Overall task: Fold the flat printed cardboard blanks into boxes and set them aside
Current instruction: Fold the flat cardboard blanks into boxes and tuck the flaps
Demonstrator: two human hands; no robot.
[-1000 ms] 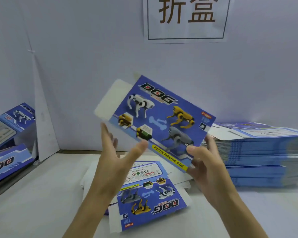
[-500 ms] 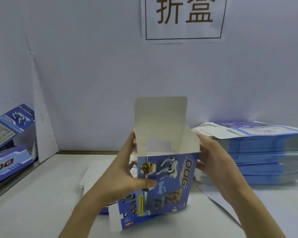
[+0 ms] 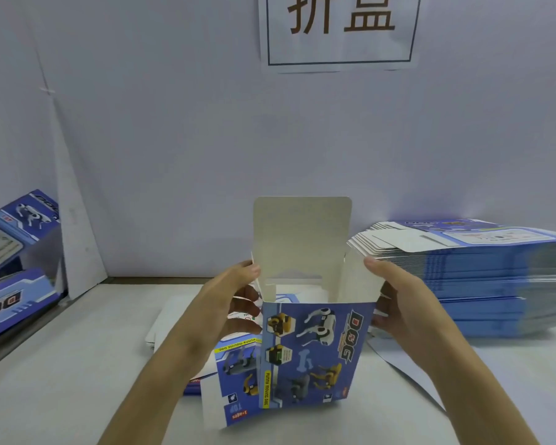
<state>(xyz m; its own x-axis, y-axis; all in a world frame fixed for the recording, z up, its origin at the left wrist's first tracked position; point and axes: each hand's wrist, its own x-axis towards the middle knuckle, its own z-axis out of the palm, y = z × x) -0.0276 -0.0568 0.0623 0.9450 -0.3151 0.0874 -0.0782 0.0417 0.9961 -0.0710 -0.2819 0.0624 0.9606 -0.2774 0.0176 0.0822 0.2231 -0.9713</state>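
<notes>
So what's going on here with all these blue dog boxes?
A person is folding a box. The left hand and right hand grip its sides, holding it upright and opened out, top flap standing up. A loose blank lies beneath on the table, a tall stack of blanks sits right, finished boxes left.

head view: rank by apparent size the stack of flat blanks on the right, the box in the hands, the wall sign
1. box and stack of flat blanks: look alike, and the box is nearer, so unranked
2. wall sign: smallest, cropped by the top edge
</notes>
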